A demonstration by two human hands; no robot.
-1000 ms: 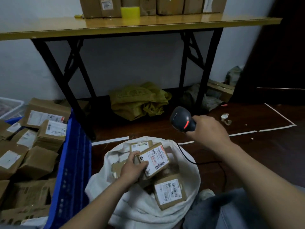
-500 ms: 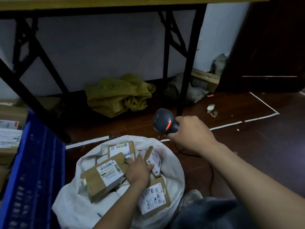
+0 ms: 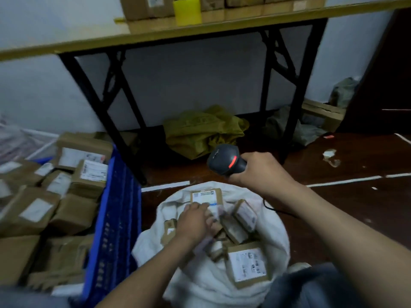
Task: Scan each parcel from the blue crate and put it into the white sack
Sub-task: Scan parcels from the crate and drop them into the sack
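The white sack [image 3: 274,237] stands open on the floor in front of me, with several brown labelled parcels inside, one of them [image 3: 246,266] at its near edge. My left hand [image 3: 195,222] reaches down into the sack, its fingers loosely spread over the parcels and curled round none that I can make out; motion blur softens it. My right hand [image 3: 261,168] grips a black handheld scanner [image 3: 224,161] above the sack's far rim, its red light on. The blue crate [image 3: 115,218] at my left is piled with brown parcels [image 3: 73,210].
A folding table [image 3: 222,24] with black legs [image 3: 124,138] stands behind the sack, carrying cardboard boxes and a yellow roll [image 3: 186,8]. An olive bag [image 3: 204,130] lies under it. The scanner cable [image 3: 278,210] trails right. White tape lines [image 3: 347,181] mark the dark floor.
My left hand has let go of the parcel it carried and now hovers over the pile in the sack. The view swung left, bringing the crate back in. The scanner stays raised.
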